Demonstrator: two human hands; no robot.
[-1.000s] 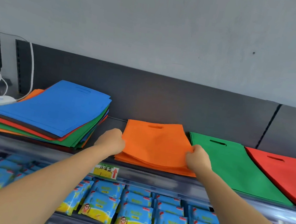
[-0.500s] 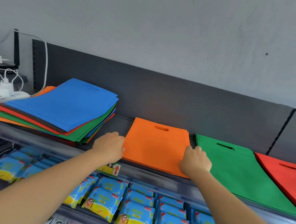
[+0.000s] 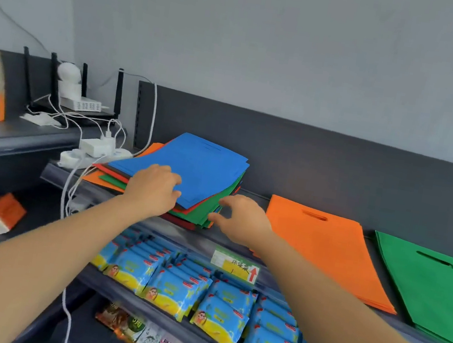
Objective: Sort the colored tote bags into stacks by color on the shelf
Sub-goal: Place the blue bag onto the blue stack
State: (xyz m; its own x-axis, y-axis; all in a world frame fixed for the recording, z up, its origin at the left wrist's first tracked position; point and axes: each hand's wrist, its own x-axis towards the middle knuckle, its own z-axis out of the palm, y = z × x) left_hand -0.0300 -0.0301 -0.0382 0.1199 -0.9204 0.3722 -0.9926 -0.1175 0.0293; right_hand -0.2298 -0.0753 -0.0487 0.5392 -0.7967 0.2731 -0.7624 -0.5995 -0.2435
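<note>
The shelf (image 3: 51, 174) carries the unsorted pile (image 3: 207, 212) at the left, with blue, green, red and orange layers fanned out at its edges. The sorted orange stack (image 3: 323, 244) lies to its right and the green stack (image 3: 431, 284) further right. No blue stack shows in view. The blue bag (image 3: 190, 166) lies on top of the pile and is likely the next to go. The left hand (image 3: 155, 190) lies palm down on its near edge, fingers loose and gripping nothing. The right hand (image 3: 241, 220) hovers just beside the pile's near right corner, fingers spread and slightly bent, empty. To do this well, pinch only the top sheet at that corner and peel it up. Press the left palm on the layers beneath so none of them drags along, since thin fabric tends to cling.
</note>
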